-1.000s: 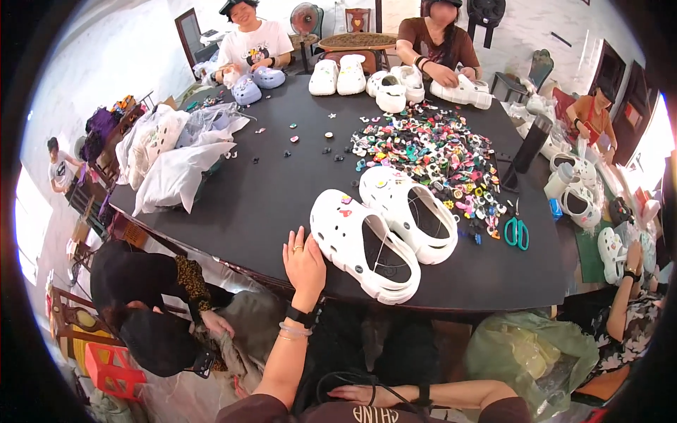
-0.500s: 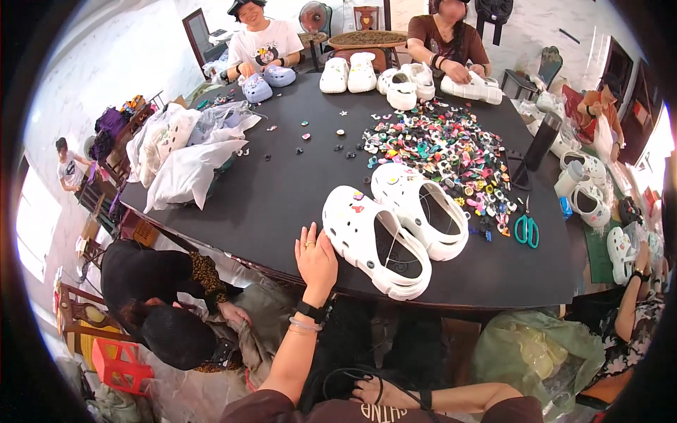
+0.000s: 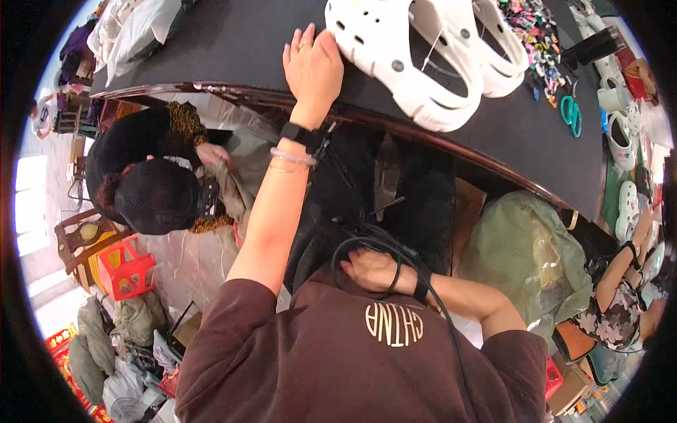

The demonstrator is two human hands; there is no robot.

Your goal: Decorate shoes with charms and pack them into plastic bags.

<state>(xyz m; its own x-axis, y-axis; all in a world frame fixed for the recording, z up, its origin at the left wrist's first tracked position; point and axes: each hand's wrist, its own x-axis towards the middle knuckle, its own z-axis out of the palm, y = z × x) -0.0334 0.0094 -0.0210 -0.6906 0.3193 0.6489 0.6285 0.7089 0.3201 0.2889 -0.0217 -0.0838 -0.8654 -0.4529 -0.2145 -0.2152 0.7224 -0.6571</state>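
My left hand (image 3: 314, 70) lies on the dark tabletop with its fingers stretched out, holding nothing, right beside a white clog (image 3: 398, 67). A second white clog (image 3: 502, 42) is behind that one, partly cut off by the upper edge. At my waist rests my right hand (image 3: 370, 269), its fingers loosely laid against the shirt hem. A black cable (image 3: 381, 236) loops around and over this hand; no grip on it shows.
Small colourful charms (image 3: 539, 42) and teal-handled scissors (image 3: 570, 116) lie on the table (image 3: 233, 53). White plastic bags (image 3: 130, 32) are at the far left. A crouching person (image 3: 159, 190) is left of me, beside a red stool (image 3: 127, 268). A green sack (image 3: 515, 247) stands at right.
The view has tilted down, so the table has shifted upward and my shirt and lap show more. My left hand stays beside the clog, my right at my waist.
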